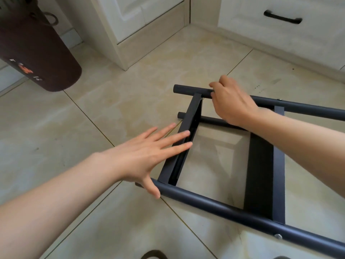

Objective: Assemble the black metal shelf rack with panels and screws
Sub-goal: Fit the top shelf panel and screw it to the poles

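The black metal rack [220, 203] lies on its side on the tiled floor, with round tubes and flat panels joined. My left hand [149, 156] is open with fingers spread, its fingertips touching the end panel [188, 120] and its thumb by the near tube. My right hand [231, 103] is closed around the far upper tube [192, 90] close to its end. A second panel [261, 174] stands further right between the tubes. A screw head [278, 236] shows on the near tube, and another screw [279, 99] on the far tube.
A dark brown cylindrical bag [35, 51] hangs at the upper left. White cabinets [141, 25] and a drawer with a black handle [282, 17] line the back. Beige floor tiles [93, 113] surround the rack.
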`<state>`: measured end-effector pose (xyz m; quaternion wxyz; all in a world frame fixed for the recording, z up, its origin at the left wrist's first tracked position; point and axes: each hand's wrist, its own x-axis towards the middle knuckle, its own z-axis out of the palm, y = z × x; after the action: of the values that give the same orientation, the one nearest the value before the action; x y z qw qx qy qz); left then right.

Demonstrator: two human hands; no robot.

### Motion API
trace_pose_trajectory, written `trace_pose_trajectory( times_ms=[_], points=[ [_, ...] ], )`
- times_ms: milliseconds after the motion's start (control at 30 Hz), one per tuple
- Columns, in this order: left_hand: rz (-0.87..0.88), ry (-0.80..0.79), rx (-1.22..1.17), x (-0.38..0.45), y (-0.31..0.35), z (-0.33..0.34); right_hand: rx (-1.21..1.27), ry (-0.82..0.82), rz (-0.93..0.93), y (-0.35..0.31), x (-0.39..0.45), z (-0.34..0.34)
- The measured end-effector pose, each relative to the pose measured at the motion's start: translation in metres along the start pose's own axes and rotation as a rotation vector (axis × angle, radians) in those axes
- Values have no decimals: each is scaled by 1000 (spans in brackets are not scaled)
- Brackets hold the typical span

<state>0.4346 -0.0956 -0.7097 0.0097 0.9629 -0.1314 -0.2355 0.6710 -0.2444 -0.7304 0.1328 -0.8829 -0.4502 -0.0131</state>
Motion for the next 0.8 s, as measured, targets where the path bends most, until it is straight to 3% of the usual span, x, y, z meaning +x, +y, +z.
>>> trace_pose_trajectory(
  times_ms=[100,200,367,800],
  points=[
    [120,-90,211,23,-4,-9,-254,-59,-100,9,8,1],
    [213,-125,328,39,-8,-16,-259,-102,-93,12,18,4],
    [342,37,372,43,-10,-23,-208,-104,-211,20,23,4],
    [365,70,402,48,-4,-24,-276,-112,-192,19,24,6]
  ],
)
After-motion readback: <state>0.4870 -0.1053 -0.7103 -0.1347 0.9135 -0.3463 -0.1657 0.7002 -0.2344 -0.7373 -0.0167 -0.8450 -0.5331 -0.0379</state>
